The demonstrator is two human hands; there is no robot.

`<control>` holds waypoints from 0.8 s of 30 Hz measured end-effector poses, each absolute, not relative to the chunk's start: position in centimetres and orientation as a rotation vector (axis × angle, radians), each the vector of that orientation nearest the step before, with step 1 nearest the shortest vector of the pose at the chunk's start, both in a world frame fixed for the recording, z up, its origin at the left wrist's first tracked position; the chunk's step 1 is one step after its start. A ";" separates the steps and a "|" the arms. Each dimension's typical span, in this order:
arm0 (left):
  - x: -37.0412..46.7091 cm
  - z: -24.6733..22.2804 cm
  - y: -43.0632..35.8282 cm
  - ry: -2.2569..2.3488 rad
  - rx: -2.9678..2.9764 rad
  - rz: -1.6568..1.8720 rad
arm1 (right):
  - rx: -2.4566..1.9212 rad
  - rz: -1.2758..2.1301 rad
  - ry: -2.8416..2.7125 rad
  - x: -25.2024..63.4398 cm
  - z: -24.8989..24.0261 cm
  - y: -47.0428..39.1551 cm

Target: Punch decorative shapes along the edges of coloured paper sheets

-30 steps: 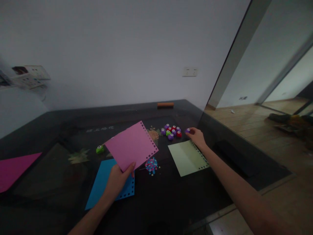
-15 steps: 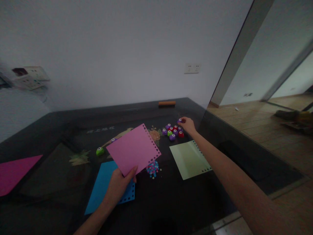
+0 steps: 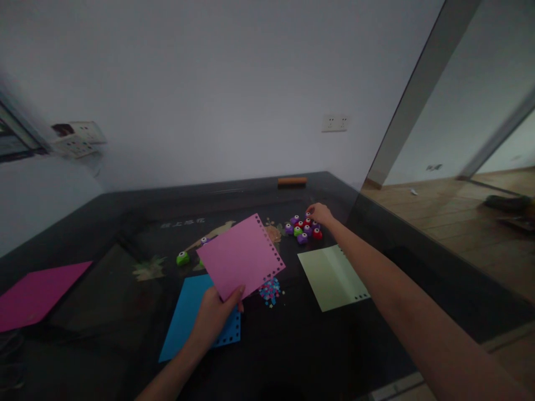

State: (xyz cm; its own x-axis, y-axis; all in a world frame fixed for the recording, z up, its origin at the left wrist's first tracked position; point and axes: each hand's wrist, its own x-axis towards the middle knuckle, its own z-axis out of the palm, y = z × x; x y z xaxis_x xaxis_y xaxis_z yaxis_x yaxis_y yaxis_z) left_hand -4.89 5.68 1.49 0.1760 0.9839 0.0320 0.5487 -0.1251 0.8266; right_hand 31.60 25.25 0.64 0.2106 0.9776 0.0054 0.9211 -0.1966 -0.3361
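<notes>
My left hand (image 3: pixel 213 312) pinches a pink sheet of paper (image 3: pixel 240 256) by its lower edge; shaped holes run along two of its sides. Under that hand lies a blue sheet (image 3: pixel 188 309), also punched along its edges. At the cluster of small craft punches (image 3: pixel 307 228), in purple, red and green with white tops, my right hand (image 3: pixel 321 214) has its fingers closed on a purple craft punch (image 3: pixel 308 215) at the back. Beside the pink sheet is a heap of tiny paper cutouts (image 3: pixel 270 290). A pale green punched sheet (image 3: pixel 330 275) lies below my right forearm.
A green punch (image 3: pixel 183 258) and a purple one (image 3: pixel 204 240) sit left of the pink sheet, which partly hides another green one. Magenta paper (image 3: pixel 42 295) lies far left. An orange-brown bar (image 3: pixel 292 181) rests near the wall. The dark tabletop (image 3: pixel 288 356) is glossy.
My right hand has lowered the purple punch from behind the cluster to its back edge. My left hand still holds the pink sheet. The whole view has shifted slightly.
</notes>
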 end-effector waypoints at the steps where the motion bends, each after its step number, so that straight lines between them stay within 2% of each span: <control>1: -4.9 1.6 5.7 1.456 1.764 0.806 | -2.219 0.311 -1.803 31.6 0.7 25.2; 10: -4.9 1.7 5.8 1.434 1.724 0.856 | -2.041 0.207 -1.700 31.6 2.0 23.2; 17: -4.9 1.0 5.7 1.419 1.717 0.818 | -1.713 0.006 -1.595 29.2 3.5 15.3; 20: -4.5 1.0 5.4 1.378 1.723 0.766 | -1.360 0.127 -1.660 27.3 3.5 10.2; 24: -4.0 1.3 4.9 1.322 1.747 0.729 | -1.328 0.514 -1.684 25.1 2.9 5.4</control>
